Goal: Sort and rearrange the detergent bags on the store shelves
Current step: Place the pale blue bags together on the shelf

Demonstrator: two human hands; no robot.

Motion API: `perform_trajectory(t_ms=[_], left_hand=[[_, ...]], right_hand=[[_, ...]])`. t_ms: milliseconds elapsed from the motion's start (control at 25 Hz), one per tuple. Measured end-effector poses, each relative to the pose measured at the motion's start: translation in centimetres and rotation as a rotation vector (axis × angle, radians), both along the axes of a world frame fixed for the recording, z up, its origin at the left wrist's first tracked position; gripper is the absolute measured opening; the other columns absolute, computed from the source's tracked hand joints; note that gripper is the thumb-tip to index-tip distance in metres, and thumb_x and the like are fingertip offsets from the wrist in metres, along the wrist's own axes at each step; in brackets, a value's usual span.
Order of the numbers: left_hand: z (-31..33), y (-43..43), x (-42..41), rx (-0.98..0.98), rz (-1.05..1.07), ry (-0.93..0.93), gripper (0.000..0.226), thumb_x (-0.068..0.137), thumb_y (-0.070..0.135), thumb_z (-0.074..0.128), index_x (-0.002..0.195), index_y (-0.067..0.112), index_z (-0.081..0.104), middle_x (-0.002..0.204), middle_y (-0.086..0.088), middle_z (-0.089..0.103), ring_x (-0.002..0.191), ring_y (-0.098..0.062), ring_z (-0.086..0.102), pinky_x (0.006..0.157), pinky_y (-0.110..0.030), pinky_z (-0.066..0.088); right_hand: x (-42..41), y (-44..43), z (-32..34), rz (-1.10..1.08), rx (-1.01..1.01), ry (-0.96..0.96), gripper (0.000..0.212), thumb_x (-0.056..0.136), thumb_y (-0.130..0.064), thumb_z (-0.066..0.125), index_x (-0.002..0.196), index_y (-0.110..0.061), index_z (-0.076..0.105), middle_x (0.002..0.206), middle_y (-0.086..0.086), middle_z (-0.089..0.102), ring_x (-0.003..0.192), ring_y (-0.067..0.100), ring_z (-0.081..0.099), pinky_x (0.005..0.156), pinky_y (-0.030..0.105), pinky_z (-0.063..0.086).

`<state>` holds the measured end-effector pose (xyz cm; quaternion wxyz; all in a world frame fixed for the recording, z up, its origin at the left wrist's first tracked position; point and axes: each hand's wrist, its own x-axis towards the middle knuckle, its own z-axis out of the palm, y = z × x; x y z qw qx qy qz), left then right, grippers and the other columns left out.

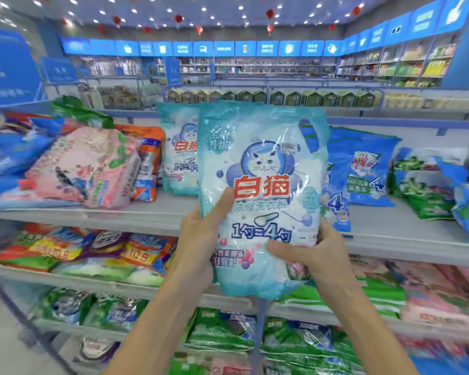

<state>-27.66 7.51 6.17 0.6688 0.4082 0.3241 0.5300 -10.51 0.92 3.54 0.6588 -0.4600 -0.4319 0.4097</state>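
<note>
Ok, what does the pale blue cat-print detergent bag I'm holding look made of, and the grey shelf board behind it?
The pale blue cat-print detergent bag: thin glossy plastic film, probably; glare streaks, crinkles, and white granules seemingly showing through. The grey shelf board: likely painted metal, smooth and matte; blur leaves it open.

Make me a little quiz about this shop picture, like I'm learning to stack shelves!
1. True or false: the left hand and the right hand both hold the cat bag.
2. Where is the matching bag? A) on the upper shelf, behind the held one B) on the floor C) in a basket
3. Fill in: the flowery bag further left is mostly ____.

Key: 1 true; 2 A; 3 pink.
</note>
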Motion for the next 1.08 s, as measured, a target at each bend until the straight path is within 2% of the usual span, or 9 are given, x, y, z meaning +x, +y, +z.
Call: perform_trajectory(t_ms=[80, 200, 440, 600, 680, 800, 880, 1000, 1080], left_hand=[[0.0, 0.8, -3.4, -0.023, 0.009, 0.004, 0.042, 0.089, 0.033, 0.073, 0.122, 0.008, 0.07, 0.109, -0.018, 0.076, 0.099, -0.038, 0.074, 0.088, -0.058, 0.058], [0.2, 2.9, -6.8, -0.048, 0.023, 0.026, 0.037, 0.087, 0.032, 0.075, 0.116, 0.009, 0.072, 0.102, -0.017, 0.078, 0.092, -0.035, 0.076, 0.075, -0.049, 0.063], [1.2, 10.3, -7.6, 0.05, 0.134, 0.087, 0.03, 0.085, 0.038, 0.078, 0.106, 0.017, 0.073, 0.095, -0.008, 0.08, 0.081, -0.024, 0.078, 0.062, -0.037, 0.063], [1.8, 16.0, -5.4, 0.133, 0.179, 0.098, 0.03, 0.088, 0.034, 0.077, 0.111, 0.016, 0.072, 0.094, -0.005, 0.08, 0.082, -0.023, 0.078, 0.063, -0.036, 0.062], [1.4, 19.1, -3.7, 0.154, 0.172, 0.111, 0.026, 0.09, 0.026, 0.075, 0.112, 0.012, 0.071, 0.094, -0.005, 0.08, 0.083, -0.023, 0.077, 0.064, -0.035, 0.062], [0.4, 23.0, -0.7, 0.164, 0.095, 0.153, 0.024, 0.092, 0.017, 0.074, 0.114, 0.01, 0.07, 0.102, -0.006, 0.079, 0.095, -0.029, 0.075, 0.082, -0.047, 0.062], [-0.7, 25.3, 1.2, 0.144, 0.071, 0.171, 0.022, 0.091, 0.015, 0.073, 0.113, 0.011, 0.071, 0.102, -0.007, 0.079, 0.097, -0.031, 0.075, 0.086, -0.05, 0.06], [-2.3, 27.9, 3.3, 0.135, 0.087, 0.189, 0.013, 0.092, 0.017, 0.073, 0.105, 0.016, 0.072, 0.099, -0.004, 0.079, 0.098, -0.029, 0.075, 0.086, -0.048, 0.06], [-3.2, 29.4, 4.1, 0.15, 0.123, 0.198, 0.013, 0.093, 0.018, 0.072, 0.106, 0.014, 0.072, 0.092, 0.0, 0.078, 0.092, -0.018, 0.075, 0.079, -0.033, 0.059]], right_hand=[[-3.2, 0.9, 0.1, 0.01, -0.03, -0.01, 0.066, 0.051, 0.004, 0.087, 0.114, -0.005, 0.067, 0.102, 0.01, 0.079, 0.091, 0.028, 0.077, 0.07, 0.036, 0.062], [-6.6, 2.9, 0.7, 0.004, -0.072, -0.032, 0.063, 0.058, 0.011, 0.086, 0.116, -0.007, 0.066, 0.102, 0.008, 0.08, 0.094, 0.028, 0.077, 0.071, 0.035, 0.063], [-8.9, 9.6, 2.9, -0.09, -0.047, -0.143, 0.059, 0.066, 0.011, 0.087, 0.116, -0.014, 0.067, 0.101, -0.003, 0.08, 0.092, 0.015, 0.077, 0.068, 0.027, 0.06], [-7.3, 15.9, 3.6, -0.23, -0.073, -0.182, 0.068, 0.063, 0.01, 0.089, 0.118, -0.014, 0.056, 0.1, -0.008, 0.076, 0.084, 0.004, 0.074, 0.068, 0.027, 0.059], [-5.9, 18.5, 3.5, -0.303, -0.112, -0.231, 0.069, 0.064, 0.007, 0.09, 0.117, -0.014, 0.051, 0.097, -0.011, 0.07, 0.082, 0.002, 0.068, 0.063, 0.023, 0.052], [-3.6, 21.1, 2.1, -0.441, -0.151, -0.244, 0.066, 0.068, 0.009, 0.086, 0.115, -0.014, 0.046, 0.093, -0.012, 0.063, 0.083, 0.002, 0.061, 0.059, 0.023, 0.044], [-2.7, 22.9, 0.9, -0.509, -0.167, -0.244, 0.065, 0.068, 0.012, 0.082, 0.114, -0.014, 0.044, 0.092, -0.012, 0.064, 0.083, 0.001, 0.062, 0.059, 0.023, 0.046], [-2.3, 26.5, 0.0, -0.644, -0.171, -0.275, 0.072, 0.064, 0.008, 0.075, 0.114, -0.026, 0.035, 0.104, -0.001, 0.068, 0.091, 0.02, 0.068, 0.076, 0.037, 0.057], [-1.9, 29.1, -0.7, -0.66, -0.175, -0.288, 0.077, 0.064, 0.006, 0.067, 0.127, -0.023, 0.033, 0.118, 0.006, 0.068, 0.104, 0.027, 0.068, 0.091, 0.045, 0.058]])
